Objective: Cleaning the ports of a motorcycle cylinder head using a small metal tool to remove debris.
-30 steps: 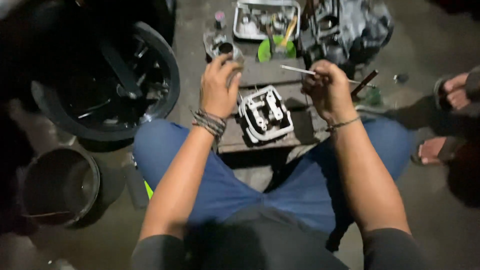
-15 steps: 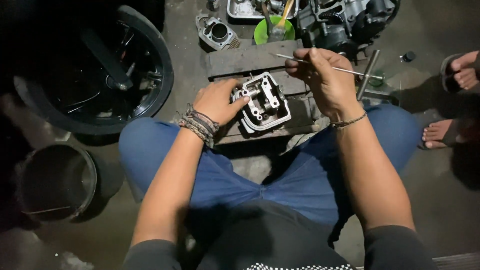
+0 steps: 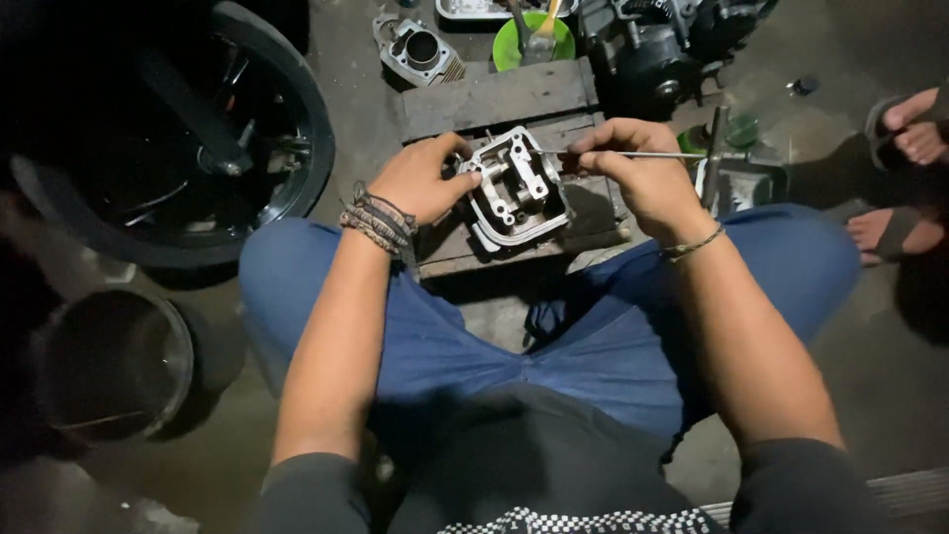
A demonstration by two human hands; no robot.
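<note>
Presently, my left hand (image 3: 420,178) steadies the cylinder head (image 3: 516,188), fingers closed on its left edge; the casting rests on the wooden block (image 3: 494,99) between my knees. My right hand (image 3: 638,173) pinches a thin metal rod (image 3: 633,154) between thumb and fingertips, a narrow grip. The rod's long axis runs level, left to right, and its near tip meets the upper right side of the head; the rest sticks out rightward past my knuckles. So the head lies directly left of my right grip, in line with the rod, and both hands stand about equally close to it (the left touching it, the right reaching it only through the rod).

Containers noted: a green bowl (image 3: 509,44) beyond the block holds a brush, handle leaning up. A pale tray (image 3: 474,8) at the top edge, contents cut off. A dark bucket (image 3: 114,361) by my left knee, interior too dim to judge. A separate cylinder barrel (image 3: 420,49) sits on the floor near the bowl, and a wheel (image 3: 198,138) lies to the left.
</note>
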